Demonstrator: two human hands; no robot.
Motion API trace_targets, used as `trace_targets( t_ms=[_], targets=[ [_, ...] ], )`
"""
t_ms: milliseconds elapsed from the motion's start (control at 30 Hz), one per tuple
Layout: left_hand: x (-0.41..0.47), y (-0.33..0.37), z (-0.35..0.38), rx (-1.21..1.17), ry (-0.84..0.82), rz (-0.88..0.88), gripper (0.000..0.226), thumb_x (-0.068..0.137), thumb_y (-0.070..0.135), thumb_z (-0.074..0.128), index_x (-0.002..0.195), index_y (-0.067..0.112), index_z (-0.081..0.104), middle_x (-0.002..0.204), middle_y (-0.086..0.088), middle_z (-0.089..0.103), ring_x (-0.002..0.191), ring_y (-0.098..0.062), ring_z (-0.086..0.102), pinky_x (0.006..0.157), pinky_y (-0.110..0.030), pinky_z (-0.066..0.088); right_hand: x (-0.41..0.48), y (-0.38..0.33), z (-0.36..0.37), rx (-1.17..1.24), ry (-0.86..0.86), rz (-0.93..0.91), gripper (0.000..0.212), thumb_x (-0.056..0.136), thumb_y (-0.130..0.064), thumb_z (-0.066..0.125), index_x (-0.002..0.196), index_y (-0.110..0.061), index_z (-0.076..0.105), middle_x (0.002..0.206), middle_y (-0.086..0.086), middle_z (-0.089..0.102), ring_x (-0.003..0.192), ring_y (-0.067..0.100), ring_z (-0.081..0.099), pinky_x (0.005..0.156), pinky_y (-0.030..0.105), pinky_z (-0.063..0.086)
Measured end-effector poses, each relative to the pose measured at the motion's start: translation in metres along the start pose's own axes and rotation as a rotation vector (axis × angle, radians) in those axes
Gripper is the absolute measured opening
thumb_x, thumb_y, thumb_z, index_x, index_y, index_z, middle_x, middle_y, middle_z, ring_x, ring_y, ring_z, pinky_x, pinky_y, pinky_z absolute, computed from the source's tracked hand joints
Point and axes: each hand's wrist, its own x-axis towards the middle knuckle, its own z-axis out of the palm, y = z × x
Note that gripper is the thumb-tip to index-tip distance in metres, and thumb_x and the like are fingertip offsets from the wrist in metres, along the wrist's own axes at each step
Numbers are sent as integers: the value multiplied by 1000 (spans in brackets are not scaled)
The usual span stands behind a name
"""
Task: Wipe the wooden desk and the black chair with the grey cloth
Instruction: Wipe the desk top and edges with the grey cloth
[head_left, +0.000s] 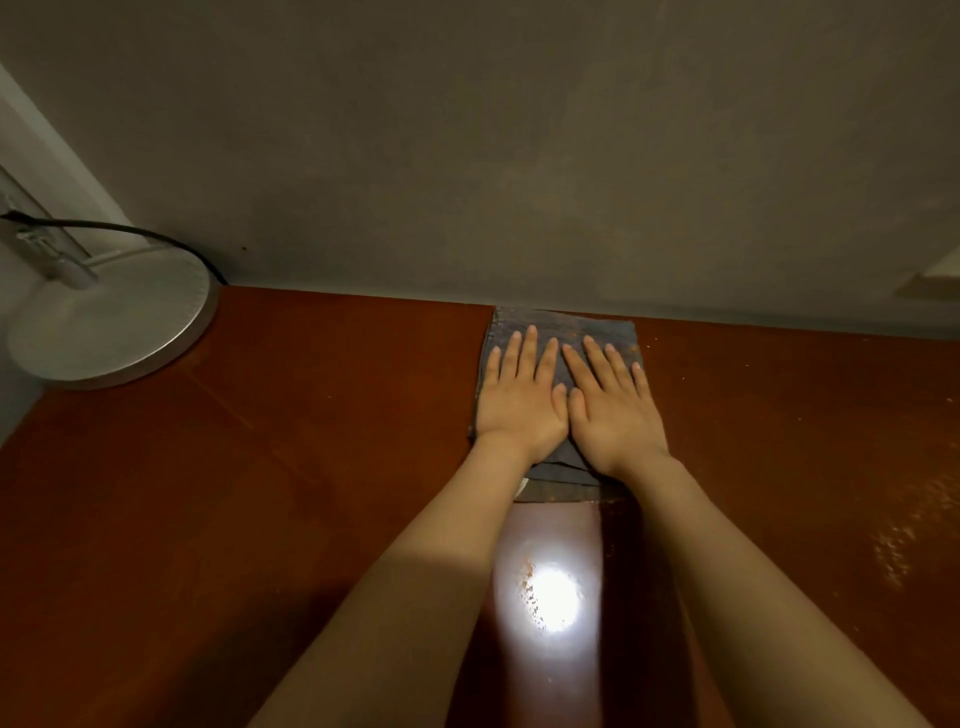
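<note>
On my far left a round grey lamp base (109, 322) sits on the back corner of the wooden desk (311, 441), with a dark cable (130, 228) curving behind it. Toward the middle, my left hand (519, 405) lies flat, fingers straight and slightly spread, palm down on the grey cloth (566, 322). The cloth is spread on the desk with its far edge against the wall (519, 156). My right hand (613, 410) presses beside it the same way, thumbs touching. A bright glare (553, 597) shines on the desk between my forearms
</note>
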Motion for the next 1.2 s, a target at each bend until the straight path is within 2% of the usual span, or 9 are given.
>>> trace_targets(
  t_ms=[100,267,567,700,933,1200],
  targets=[
    [-1,-3,0,-5,-24,28,55,102,35,14,150,18,-6,158,-7,-15,145,-20,-15,116,-36,-10,-1,-2,1,-15,-10,19,56,97,-38,8,151,-27,2,159,-2,-5,146,16,-9,116,35,-8],
    [-4,-17,-8,-35,-39,47,53,103,32,13,150,19,-7,158,-3,-15,146,-17,-14,117,-34,-8,5,-20,-3,2,-16,60,53,102,-33,20,151,-26,3,159,0,-6,146,18,-10,116,38,-8],
    [-32,-134,-26,1,-22,-92,52,102,32,12,150,21,-6,158,-2,-14,146,-15,-11,118,-33,-6,31,-137,19,34,-43,-104,54,102,-37,17,152,-22,0,159,4,-9,145,22,-13,115,42,-11],
    [-47,-160,-28,-4,-20,-140,52,102,32,11,151,21,-5,158,-2,-14,146,-15,-12,117,-32,-7,31,-166,26,50,-51,-154,54,102,-35,16,152,-21,0,159,5,-9,145,23,-14,116,41,-11],
    [-52,-151,-21,27,5,-191,54,102,34,13,150,20,-7,158,-3,-14,146,-16,-12,117,-35,-7,18,-151,23,79,-70,-227,54,103,-38,17,152,-22,2,159,2,-9,146,19,-12,116,36,-11],
    [-68,-77,-6,2,6,-187,55,102,34,14,150,18,-8,158,-5,-16,145,-18,-14,117,-37,-8,-18,-86,18,58,-52,-209,53,102,-37,18,151,-25,3,159,-1,-7,146,16,-11,116,34,-11]
  ],
)
